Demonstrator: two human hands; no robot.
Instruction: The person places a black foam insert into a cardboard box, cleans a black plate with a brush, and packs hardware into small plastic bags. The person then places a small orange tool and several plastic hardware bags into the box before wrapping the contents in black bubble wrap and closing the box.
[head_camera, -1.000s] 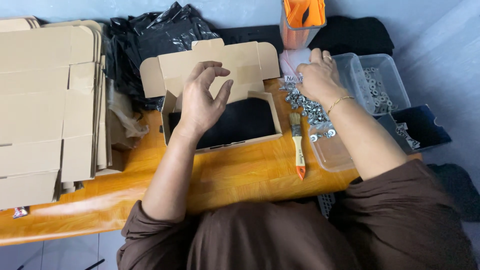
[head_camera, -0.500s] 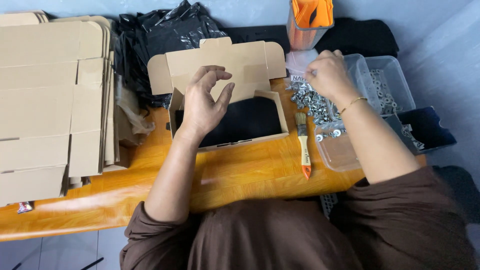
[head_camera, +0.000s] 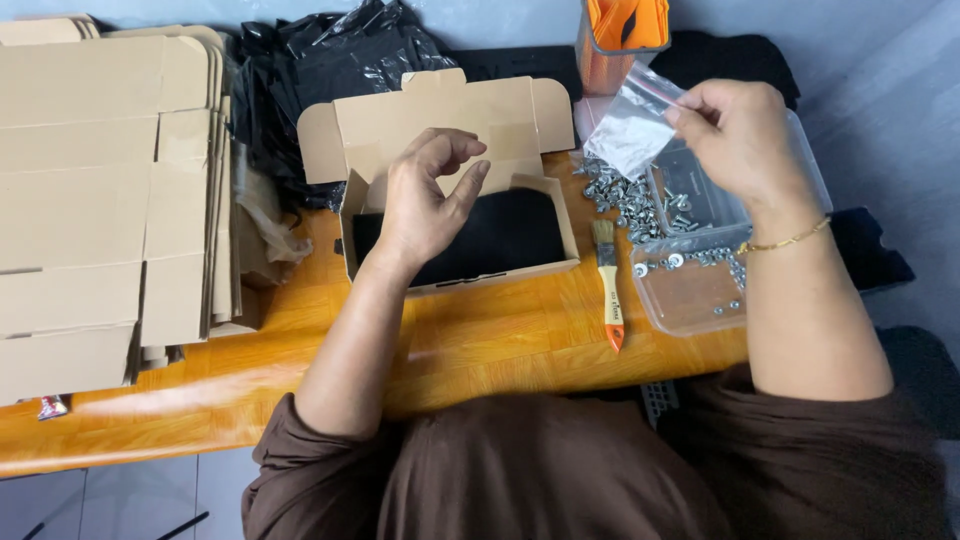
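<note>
Looking down through the head view, I see the right hand raised over the far right of the table, pinching the top edge of a small clear plastic bag between thumb and fingers. The bag hangs slack above a loose heap of metal screws and washers.

The left hand hovers over the open cardboard box, fingers curled and spread, gripping nothing (the thumb and forefinger stand apart). The box holds a flat black item.

Risks, as I judge them:
- The bag is held by one edge only; a loose pinch could let it drop among the screws.
- The heap lies partly on the bare table, just beside the clear tray; a brushing wrist could scatter pieces toward the paintbrush or off the edge.
- The tall orange container stands near the raised right hand and could be knocked.

Open room: the orange table is bare between the box and the near edge. To the left, a stack of flat cardboard closes off that side; black bags crowd the far edge. The tray overhangs toward the right edge, with little margin.
</note>
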